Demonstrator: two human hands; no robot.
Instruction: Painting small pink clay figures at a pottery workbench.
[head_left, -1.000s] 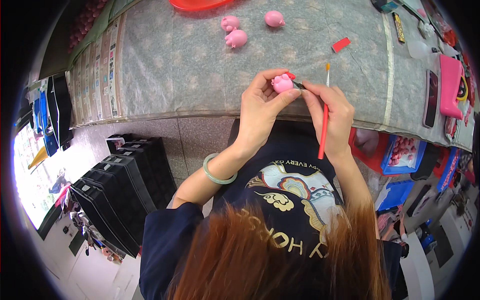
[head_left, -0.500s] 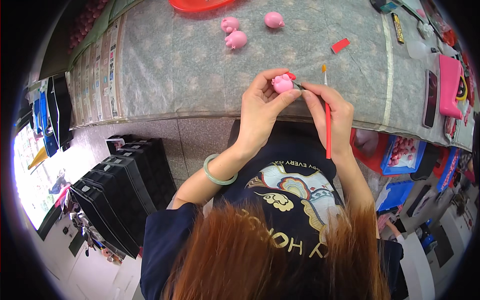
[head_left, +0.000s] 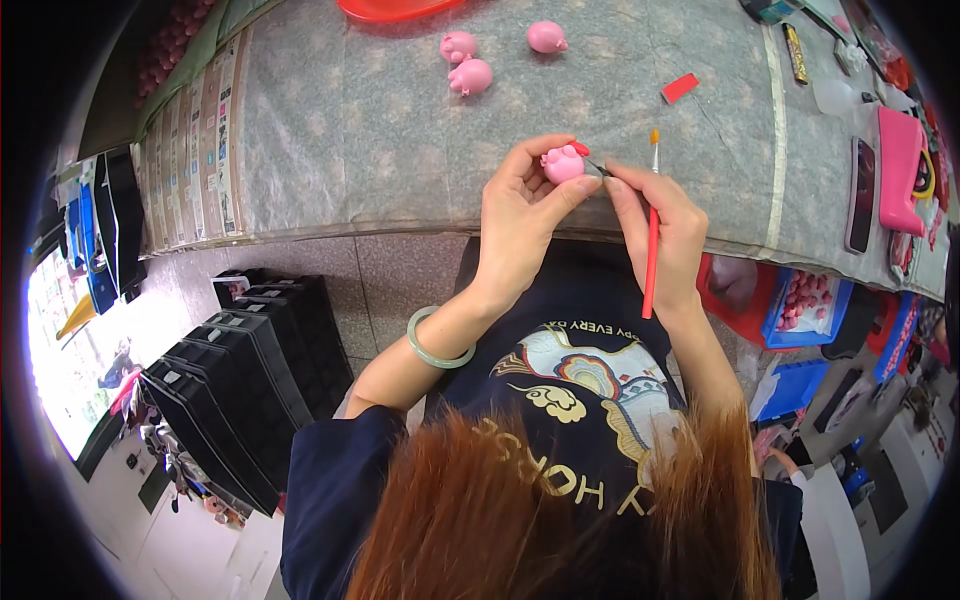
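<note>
My left hand (head_left: 520, 200) pinches a small round pink pig figurine (head_left: 563, 166) between thumb and fingers, above the table's near edge. A small glossy red piece (head_left: 579, 148) shows at the figurine's upper right, by my fingertips. My right hand (head_left: 660, 215) is closed close beside it. Its thumb and forefinger grip a thin dark-tipped tool (head_left: 599, 169), whose kind I cannot make out, pointing at the figurine. Tucked between the same hand's fingers is a red-handled paintbrush (head_left: 651, 265), bristles away from me. Farther off lie loose pink pig figurines (head_left: 470, 77), (head_left: 547, 38).
A grey cloth covers the table (head_left: 350, 150). On it are a red rectangular piece (head_left: 680, 89), a red dish (head_left: 400, 8), a phone (head_left: 859, 195) and a pink boot-shaped object (head_left: 900, 170). Black cases (head_left: 240, 370) stand at lower left; a blue tray (head_left: 840, 315) sits at right.
The dark tool tip has drawn slightly away from the figurine. The paintbrush has tilted, its bristle end shifting right and its handle end left. Both hands stay nearly in place.
</note>
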